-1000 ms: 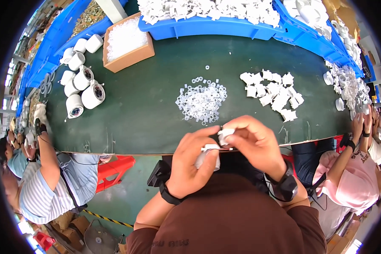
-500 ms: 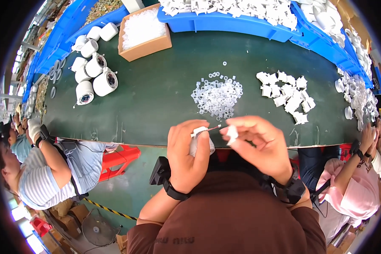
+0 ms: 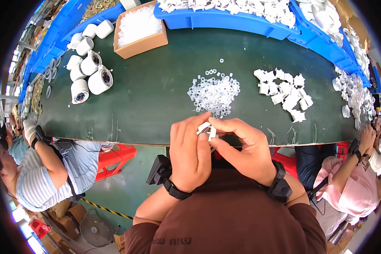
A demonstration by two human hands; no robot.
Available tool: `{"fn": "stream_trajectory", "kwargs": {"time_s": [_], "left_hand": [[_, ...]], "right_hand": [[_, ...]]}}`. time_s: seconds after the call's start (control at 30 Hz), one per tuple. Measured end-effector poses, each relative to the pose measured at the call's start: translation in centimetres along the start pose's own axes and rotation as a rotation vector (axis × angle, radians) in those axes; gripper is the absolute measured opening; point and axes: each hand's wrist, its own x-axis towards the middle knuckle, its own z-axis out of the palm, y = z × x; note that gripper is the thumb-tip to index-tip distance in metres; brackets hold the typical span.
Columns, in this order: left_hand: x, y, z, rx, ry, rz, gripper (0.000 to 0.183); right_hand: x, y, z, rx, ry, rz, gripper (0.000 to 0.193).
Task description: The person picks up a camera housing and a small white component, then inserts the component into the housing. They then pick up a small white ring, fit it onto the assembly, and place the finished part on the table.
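Near the table's front edge, my left hand (image 3: 185, 150) is wrapped round a white plastic housing (image 3: 203, 126), mostly hidden by the fingers. My right hand (image 3: 247, 150) pinches a small white plastic fitting (image 3: 213, 133) between thumb and forefinger. The fitting sits against the housing's end, and a thin dark wire shows between the two. Both hands nearly touch at the fingertips. Just beyond them lies a heap of small clear plastic rings (image 3: 213, 93). To its right are loose white plastic fittings (image 3: 290, 95).
White camera-like housings (image 3: 100, 80) stand at the left of the green table (image 3: 148, 97). Behind are a cardboard box (image 3: 142, 46) of clear pieces and blue bins (image 3: 224, 29) of white parts. Co-workers sit on both sides: a striped top (image 3: 42, 182) left, a pink top (image 3: 343, 190) right.
My right hand has moved left and brought the white fitting up against the housing. The wire stretched out earlier is now mostly covered. The view has shifted slightly.
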Motion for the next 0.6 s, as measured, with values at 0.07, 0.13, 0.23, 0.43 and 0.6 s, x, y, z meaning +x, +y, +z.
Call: {"fn": "stream_trajectory", "kwargs": {"time_s": [0.07,0.13,0.23,0.43,0.6], "left_hand": [[-0.1,-0.1,0.0,-0.007,-0.012,0.01,0.034],[-0.2,-0.3,0.1,-0.008,-0.006,0.03,0.034],[-0.4,-0.4,0.6,0.018,0.012,0.065,0.035],[-0.5,-0.4,1.5,0.096,0.046,0.107,0.04],[-0.4,-0.8,0.9,0.068,0.006,0.117,0.031]], "right_hand": [[-0.2,-0.1,0.3,0.023,0.015,0.019,0.042],[-0.3,0.0,0.6,0.017,0.06,0.012,0.041],[-0.5,0.6,1.6,-0.083,0.186,-0.137,0.041],[-0.8,1.3,1.6,-0.185,0.18,-0.187,0.044],[-0.8,0.9,1.0,-0.019,0.113,-0.089,0.038]]}}
